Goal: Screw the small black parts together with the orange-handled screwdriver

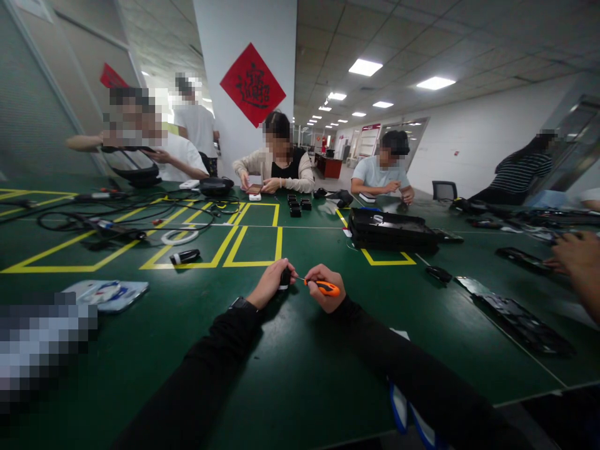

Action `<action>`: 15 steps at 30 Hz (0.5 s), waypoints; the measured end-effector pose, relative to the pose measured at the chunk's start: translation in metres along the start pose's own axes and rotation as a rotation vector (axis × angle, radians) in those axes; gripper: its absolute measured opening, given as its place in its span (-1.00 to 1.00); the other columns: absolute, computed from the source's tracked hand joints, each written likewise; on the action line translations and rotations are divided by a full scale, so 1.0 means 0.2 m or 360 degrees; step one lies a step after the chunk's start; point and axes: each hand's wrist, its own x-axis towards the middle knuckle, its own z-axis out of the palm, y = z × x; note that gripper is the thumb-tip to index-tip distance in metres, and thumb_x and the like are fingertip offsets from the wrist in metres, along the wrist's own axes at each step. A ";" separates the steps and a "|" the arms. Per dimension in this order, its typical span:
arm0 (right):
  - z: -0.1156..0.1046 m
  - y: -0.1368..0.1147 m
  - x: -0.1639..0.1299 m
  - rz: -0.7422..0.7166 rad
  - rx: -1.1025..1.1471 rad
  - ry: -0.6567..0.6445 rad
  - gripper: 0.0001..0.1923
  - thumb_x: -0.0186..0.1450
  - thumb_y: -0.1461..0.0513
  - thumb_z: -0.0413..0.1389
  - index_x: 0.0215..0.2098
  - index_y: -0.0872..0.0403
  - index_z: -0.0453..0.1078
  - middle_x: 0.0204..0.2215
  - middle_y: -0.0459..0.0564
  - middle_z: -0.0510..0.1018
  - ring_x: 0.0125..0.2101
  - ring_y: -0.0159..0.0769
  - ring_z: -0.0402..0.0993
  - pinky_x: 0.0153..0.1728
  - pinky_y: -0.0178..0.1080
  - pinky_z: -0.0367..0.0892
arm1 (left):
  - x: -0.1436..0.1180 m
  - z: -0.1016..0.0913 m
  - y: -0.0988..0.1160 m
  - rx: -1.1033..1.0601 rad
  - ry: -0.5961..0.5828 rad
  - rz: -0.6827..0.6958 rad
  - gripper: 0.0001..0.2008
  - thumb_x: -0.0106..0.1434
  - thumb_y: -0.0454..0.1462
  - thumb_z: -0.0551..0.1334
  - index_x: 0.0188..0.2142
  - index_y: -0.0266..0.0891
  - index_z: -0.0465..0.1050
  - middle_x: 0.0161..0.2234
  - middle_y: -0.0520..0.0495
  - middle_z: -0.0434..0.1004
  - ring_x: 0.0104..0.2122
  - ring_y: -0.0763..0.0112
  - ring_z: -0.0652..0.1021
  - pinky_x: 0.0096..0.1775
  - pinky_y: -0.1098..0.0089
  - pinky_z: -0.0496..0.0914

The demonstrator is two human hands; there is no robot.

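Observation:
My left hand (270, 282) grips a small black part (285, 277) just above the green table (290, 369). My right hand (325, 290) holds an orange-handled screwdriver (327, 287), its thin shaft pointing left into the black part. Both arms wear black sleeves, and a dark watch sits on my left wrist. The two hands are close together near the middle of the table.
A black tray (391, 230) lies beyond my hands to the right, a black cylinder (184, 256) and white ring (179, 237) to the left among yellow floor-tape lines. Cables (112, 219) spread at far left. Several other people sit around the table; another person's hand (579, 259) reaches in at right.

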 end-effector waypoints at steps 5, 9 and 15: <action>0.00 -0.01 0.00 -0.0004 -0.0009 0.0012 -0.87 0.08 0.29 -0.02 -0.36 0.11 0.26 -0.63 -0.16 0.34 -0.66 -0.49 0.18 -0.58 -0.39 0.15 | 0.00 0.00 0.00 0.0031 0.0009 0.0024 -0.61 0.16 -0.02 -0.03 -0.42 -0.31 0.30 -0.47 -0.07 0.44 -0.52 0.43 0.46 -0.42 0.41 0.34; 0.00 0.00 0.01 -0.0055 -0.0024 -0.0008 -0.86 0.05 0.32 -0.01 -0.38 0.11 0.29 -0.62 -0.16 0.33 -0.65 -0.48 0.18 -0.57 -0.39 0.16 | 0.00 0.00 0.00 0.0034 0.0008 -0.0021 -0.59 0.15 -0.01 -0.04 -0.40 -0.32 0.30 -0.46 -0.08 0.44 -0.50 0.42 0.46 -0.40 0.40 0.34; 0.00 -0.01 0.02 -0.0289 -0.0079 -0.0075 -0.86 0.01 0.31 0.05 -0.44 0.08 0.40 -0.51 -0.05 0.31 -0.47 -0.36 0.27 -0.45 -0.31 0.23 | 0.01 -0.01 -0.02 -0.0069 -0.0013 -0.0021 -0.64 0.14 -0.03 0.00 -0.41 -0.32 0.30 -0.48 -0.06 0.44 -0.52 0.44 0.45 -0.41 0.40 0.34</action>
